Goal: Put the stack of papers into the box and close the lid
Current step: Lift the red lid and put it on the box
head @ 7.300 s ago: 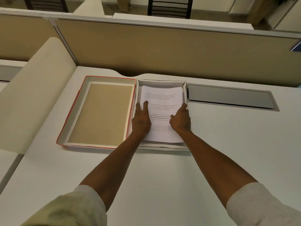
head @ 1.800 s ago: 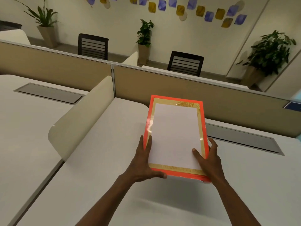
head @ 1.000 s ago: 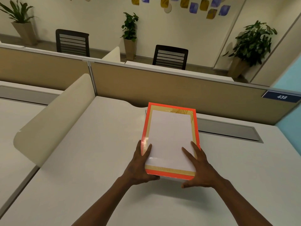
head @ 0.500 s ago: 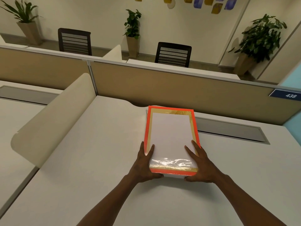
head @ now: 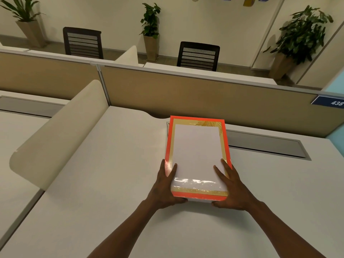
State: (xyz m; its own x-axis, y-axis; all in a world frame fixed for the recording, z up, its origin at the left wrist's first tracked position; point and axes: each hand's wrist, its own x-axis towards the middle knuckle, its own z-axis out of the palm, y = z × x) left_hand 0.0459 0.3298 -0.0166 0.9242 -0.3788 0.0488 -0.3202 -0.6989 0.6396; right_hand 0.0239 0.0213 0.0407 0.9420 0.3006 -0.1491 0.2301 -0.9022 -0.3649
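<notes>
Head view: both hands clasp the near corners of the closed box [head: 197, 157], left hand [head: 165, 189] and right hand [head: 230, 190] equally near, fingers spread over its lid [head: 197, 146]. Its long axis runs straight away across the surface [head: 104, 183]; the papers, judging by the shut lid, are hidden inside.

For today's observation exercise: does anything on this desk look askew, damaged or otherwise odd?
Nothing stands out. The lid sits squarely on the box, both hands, left and right, grip its near corners, and the desk shows no spill or damage.
</notes>
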